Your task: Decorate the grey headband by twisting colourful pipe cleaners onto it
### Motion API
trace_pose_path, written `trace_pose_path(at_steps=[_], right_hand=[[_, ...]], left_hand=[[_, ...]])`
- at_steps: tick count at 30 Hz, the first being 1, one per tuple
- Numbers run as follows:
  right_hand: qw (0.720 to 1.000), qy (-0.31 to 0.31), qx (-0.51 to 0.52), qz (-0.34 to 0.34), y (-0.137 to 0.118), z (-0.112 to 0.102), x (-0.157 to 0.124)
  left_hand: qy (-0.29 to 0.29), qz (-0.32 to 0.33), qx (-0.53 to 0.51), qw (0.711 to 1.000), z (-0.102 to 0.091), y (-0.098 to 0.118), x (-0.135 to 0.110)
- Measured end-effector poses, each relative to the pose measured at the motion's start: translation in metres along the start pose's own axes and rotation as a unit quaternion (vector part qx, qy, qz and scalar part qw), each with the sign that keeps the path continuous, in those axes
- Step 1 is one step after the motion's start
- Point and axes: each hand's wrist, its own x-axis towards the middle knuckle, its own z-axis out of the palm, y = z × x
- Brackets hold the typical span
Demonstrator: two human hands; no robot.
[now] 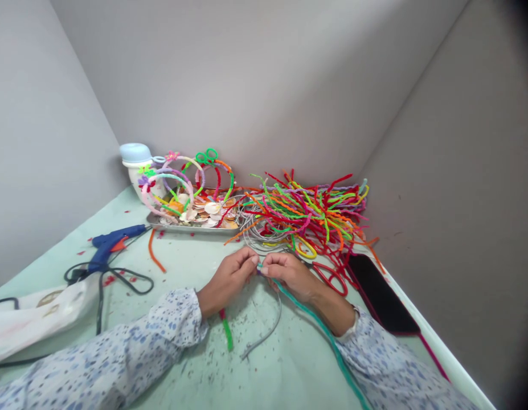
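My left hand and my right hand meet at the fingertips above the pale green table cover. Together they pinch the end of a teal pipe cleaner, which runs from my right hand down to the bottom edge of the view. A thin grey wire curves below my hands, and its link to the pinched end is hidden by my fingers. A short green pipe cleaner lies under my left wrist. Red scissor handles lie just past my right hand, against a heap of multicoloured pipe cleaners.
A metal tray of seashells holds pipe-cleaner hoops beside a white jar with a blue lid. A blue hot glue gun with its black cord, an orange pipe cleaner, a black phone and a white cloth surround my hands. Grey walls close the corner.
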Motion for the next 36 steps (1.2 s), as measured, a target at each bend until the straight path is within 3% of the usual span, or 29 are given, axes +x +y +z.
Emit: trace_pose_path(at_steps=[13, 20, 26, 36], right_hand=[[0.999, 0.002, -0.049, -0.003, 0.0013, -0.0010, 0.0002], [1.000, -0.011, 0.018, 0.003, -0.0032, 0.0017, -0.0013], [0.999, -0.004, 0.022, 0.034, -0.0031, 0.0025, -0.0002], [1.000, 0.003, -0.009, 0.017, -0.0053, 0.0010, -0.0002]], left_hand=[[0.013, -0.001, 0.051, 0.999, 0.0000, 0.0035, 0.0003], [0.028, 0.019, 0.028, 0.999, -0.0006, 0.0028, -0.0006], [0.027, 0.020, 0.026, 0.999, 0.0002, 0.0006, -0.0011], [0.020, 0.037, 0.073, 0.996, -0.0004, 0.0037, -0.0012]])
